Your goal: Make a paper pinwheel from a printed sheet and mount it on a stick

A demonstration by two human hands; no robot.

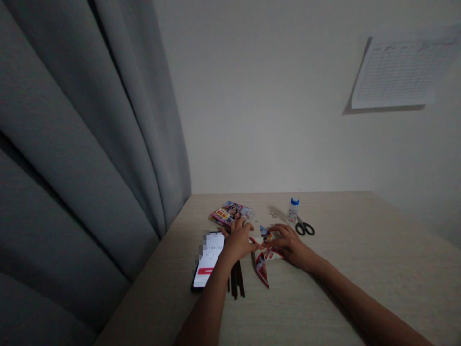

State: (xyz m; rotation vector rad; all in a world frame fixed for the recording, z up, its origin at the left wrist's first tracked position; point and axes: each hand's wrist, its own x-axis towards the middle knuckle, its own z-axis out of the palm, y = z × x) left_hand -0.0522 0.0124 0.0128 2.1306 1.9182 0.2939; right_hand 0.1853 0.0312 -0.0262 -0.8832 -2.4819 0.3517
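A pinwheel folded from printed red, white and blue paper point(262, 270) lies on the table between my hands. My left hand point(238, 241) bends over its left side, thumb pressed near the middle and the other fingers curled above. From the right, my right hand point(291, 246) pinches the pinwheel close to its centre, fingers closed on the paper. Parts of the folds are hidden under my fingers. Several thin dark brown sticks point(236, 281) lie partly beneath my left forearm.
A phone showing a timer point(208, 259) lies to the left. Behind my left hand is a stack of colourful printed leaflets point(230, 211). A blue-capped glue bottle point(293, 211) stands near black-handled scissors point(305, 228). A grey curtain point(108, 120) hangs along the left table edge.
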